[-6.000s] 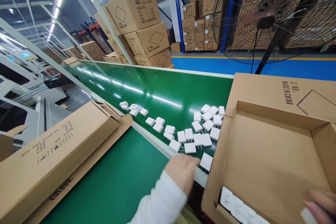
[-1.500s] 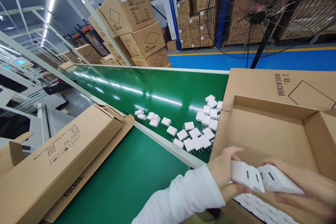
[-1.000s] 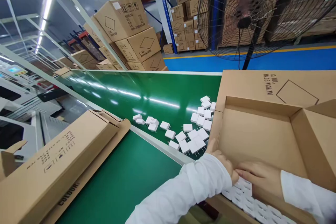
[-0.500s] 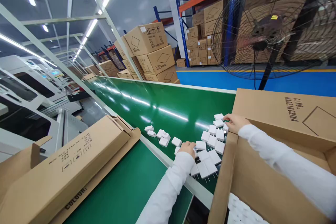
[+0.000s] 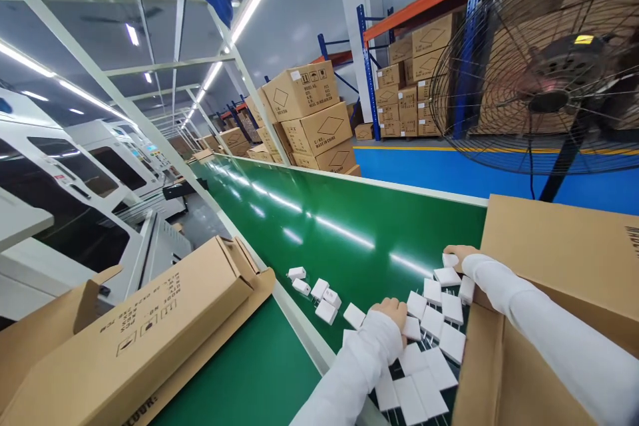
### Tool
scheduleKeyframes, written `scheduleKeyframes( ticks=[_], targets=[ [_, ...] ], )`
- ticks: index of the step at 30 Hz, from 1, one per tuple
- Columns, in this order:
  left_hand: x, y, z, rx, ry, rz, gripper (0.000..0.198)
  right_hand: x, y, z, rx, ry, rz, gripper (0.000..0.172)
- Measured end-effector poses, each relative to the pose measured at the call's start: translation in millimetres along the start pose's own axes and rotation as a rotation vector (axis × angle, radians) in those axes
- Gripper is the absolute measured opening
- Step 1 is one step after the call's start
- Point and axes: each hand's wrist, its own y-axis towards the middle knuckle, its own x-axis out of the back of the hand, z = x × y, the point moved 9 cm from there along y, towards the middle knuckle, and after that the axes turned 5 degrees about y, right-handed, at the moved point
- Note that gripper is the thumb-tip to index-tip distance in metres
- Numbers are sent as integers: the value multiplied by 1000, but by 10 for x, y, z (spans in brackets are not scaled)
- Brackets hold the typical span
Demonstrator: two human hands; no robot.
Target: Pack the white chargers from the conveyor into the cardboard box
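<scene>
White, block-shaped, pronged plastic plug adapters (image 5: 432, 323) lie scattered at the near end of a long, glossy green conveyor belt (image 5: 424, 219). To their right stands an open brown cardboard carton (image 5: 483, 359). Two arms in white sleeves (image 5: 549, 339) extend over the belt. The left hand (image 5: 392, 313) is palm-down among the adapters, its grip too hidden to judge; the right hand (image 5: 460, 253) has its fingers at the farthest adapter (image 5: 450, 260), whether clenched on it cannot be told.
</scene>
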Motion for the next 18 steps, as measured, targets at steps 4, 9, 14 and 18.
scheduleKeyframes(
  ticks=[4, 9, 14, 18],
  targets=[
    [173, -36, 167, 78, 28, 7, 48, 6, 20, -73, -70, -102, 53, 23],
    [430, 24, 249, 102, -44, -110, 41, 53, -40, 62, 22, -135, 48, 34],
    [536, 189, 279, 165, -195, -197, 52, -207, -138, 209, 112, -168, 153, 38],
    [534, 267, 226, 268, -184, -147, 39, -318, -146, 245, 92, -185, 163, 41]
  ],
)
